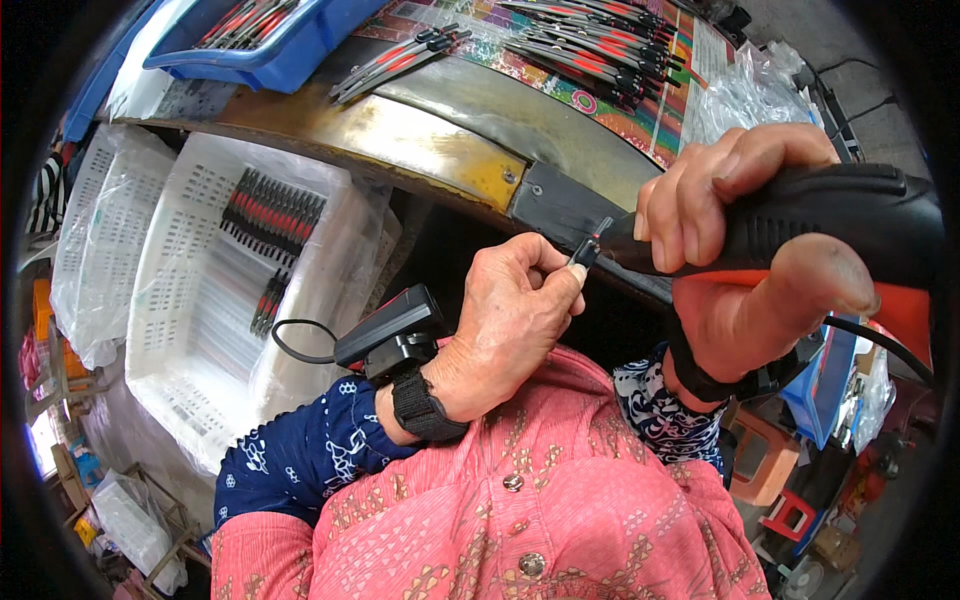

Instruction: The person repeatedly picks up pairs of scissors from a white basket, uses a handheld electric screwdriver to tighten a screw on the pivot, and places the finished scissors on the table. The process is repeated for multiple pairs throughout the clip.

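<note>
At the nose of a black power tool [850,208] sits a small dark part [587,250], pinched between thumb and forefinger of the left hand [510,310]. It looks light, stiff and perhaps slippery, best gripped low by its sides. Fingers of the right hand [700,212] curl over the tool; whether its thumb presses, I can't tell. Beyond, slim gray-and-red pieces [600,55] lie on the bench [430,130]; 1 white crate [165,285] holding more stands left.

Bright; glare on metal strip [425,133].
</note>
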### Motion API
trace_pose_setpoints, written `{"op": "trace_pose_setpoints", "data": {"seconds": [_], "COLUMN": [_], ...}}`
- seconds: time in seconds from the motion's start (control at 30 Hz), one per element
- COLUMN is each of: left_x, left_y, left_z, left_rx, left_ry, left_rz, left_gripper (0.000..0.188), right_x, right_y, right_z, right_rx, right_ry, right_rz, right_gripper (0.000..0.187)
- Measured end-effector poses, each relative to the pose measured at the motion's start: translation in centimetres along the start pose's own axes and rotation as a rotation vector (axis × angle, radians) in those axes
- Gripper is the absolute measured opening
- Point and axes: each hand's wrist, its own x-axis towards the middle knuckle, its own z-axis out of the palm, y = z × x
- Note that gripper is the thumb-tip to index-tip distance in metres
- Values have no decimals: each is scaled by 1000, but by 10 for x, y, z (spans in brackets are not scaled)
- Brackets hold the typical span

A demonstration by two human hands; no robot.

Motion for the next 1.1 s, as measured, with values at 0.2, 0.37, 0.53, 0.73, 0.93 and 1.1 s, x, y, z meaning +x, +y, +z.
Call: {"op": "trace_pose_setpoints", "data": {"seconds": [0.2, 0.37, 0.53, 0.73, 0.93, 1.1], "left_x": [-2, -4, -9, 3, 55, 83], "left_y": [1, 7, 14, 36, 87, 96], "left_z": [2, -3, -6, -23, -57, -69], "left_rx": [8, 97, 274, 553, 1184, 1523], "left_ry": [24, -40, -14, 101, 428, 546], "left_rz": [14, -36, 18, 486, 960, 1002], "left_gripper": [13, 11, 19, 16, 14, 15], "right_x": [-2, -3, -11, -14, -24, -22], "right_y": [-17, -17, -18, -19, -32, -33], "right_z": [26, 23, 8, -20, -20, -26], "right_rx": [-260, -236, -28, 189, 54, 2], "right_ry": [245, 151, 176, 39, 192, 222], "right_rz": [127, 125, 72, -218, -66, -49], "right_gripper": [83, 82, 79, 74, 71, 66]}}
